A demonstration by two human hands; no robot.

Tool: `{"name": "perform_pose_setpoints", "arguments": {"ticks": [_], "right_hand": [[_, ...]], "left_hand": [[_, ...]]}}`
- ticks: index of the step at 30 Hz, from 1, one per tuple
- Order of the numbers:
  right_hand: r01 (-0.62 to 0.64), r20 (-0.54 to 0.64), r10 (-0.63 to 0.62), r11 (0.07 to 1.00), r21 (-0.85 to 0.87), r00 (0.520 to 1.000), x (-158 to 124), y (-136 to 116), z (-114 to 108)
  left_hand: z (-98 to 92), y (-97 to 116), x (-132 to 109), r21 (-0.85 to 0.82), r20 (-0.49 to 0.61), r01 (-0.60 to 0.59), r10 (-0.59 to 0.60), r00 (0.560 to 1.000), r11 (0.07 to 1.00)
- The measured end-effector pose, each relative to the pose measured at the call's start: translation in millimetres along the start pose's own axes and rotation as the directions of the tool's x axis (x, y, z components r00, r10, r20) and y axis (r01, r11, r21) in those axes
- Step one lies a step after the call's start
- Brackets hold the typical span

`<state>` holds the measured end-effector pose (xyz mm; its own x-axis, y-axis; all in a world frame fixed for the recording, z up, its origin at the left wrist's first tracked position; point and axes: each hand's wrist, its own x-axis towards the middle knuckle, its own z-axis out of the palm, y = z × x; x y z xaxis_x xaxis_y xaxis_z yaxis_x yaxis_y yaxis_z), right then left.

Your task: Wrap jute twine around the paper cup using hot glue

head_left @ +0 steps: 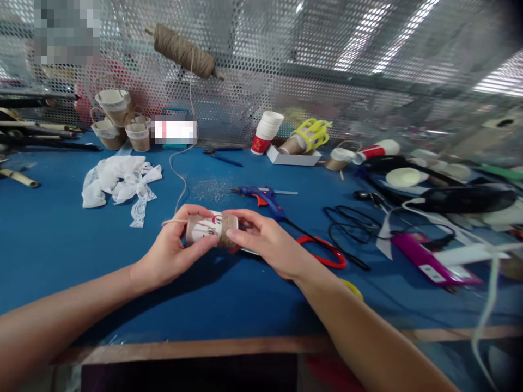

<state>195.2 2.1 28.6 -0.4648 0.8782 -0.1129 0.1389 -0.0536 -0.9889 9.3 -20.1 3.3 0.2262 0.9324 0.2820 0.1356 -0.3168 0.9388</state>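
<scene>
Both hands hold a paper cup [199, 228] on its side above the blue table. Brown twine [229, 228] is wound in a band round the cup's right part, while the white printed wall shows at the left. My left hand [174, 245] grips the left end, its thumb on the wall. Fingers of my right hand [265, 239] close round the twine-wrapped end. A strand [180, 188] runs from near my left hand up to a twine spool [182, 50] hung on the mesh. Just beyond the hands lies a blue glue gun [263, 196].
White lace [118, 179] lies at the left, with twine-wrapped cups [112, 109] stacked behind it. Pliers [224, 155], stacked paper cups [266, 132] and a white box [294, 157] stand further back. Red-handled scissors [330, 258], black cables [347, 228] and a purple power strip [435, 261] are at the right.
</scene>
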Motion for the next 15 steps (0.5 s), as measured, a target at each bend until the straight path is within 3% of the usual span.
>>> {"name": "perform_pose_setpoints", "arguments": {"ticks": [7,11,13,15], "right_hand": [[-0.055,0.043,0.062,0.988,-0.147,0.997,-4,-4,-3],[0.2,-0.052,-0.232,0.914,-0.353,0.971,-5,-7,-3],[0.298,-0.03,-0.349,0.84,-0.454,0.937,-7,-10,3],[0.333,0.018,-0.38,0.784,-0.523,0.925,-8,-13,12]], "left_hand": [[1.3,4,1,-0.011,0.001,0.072,-0.072,0.997,0.997],[3.9,6,-2,-0.047,0.084,0.122,-0.118,0.989,0.991],[5.2,7,-5,-0.06,0.134,0.129,-0.12,0.984,0.99],[6.1,8,-7,-0.056,0.17,0.13,-0.119,0.978,0.99]]}}
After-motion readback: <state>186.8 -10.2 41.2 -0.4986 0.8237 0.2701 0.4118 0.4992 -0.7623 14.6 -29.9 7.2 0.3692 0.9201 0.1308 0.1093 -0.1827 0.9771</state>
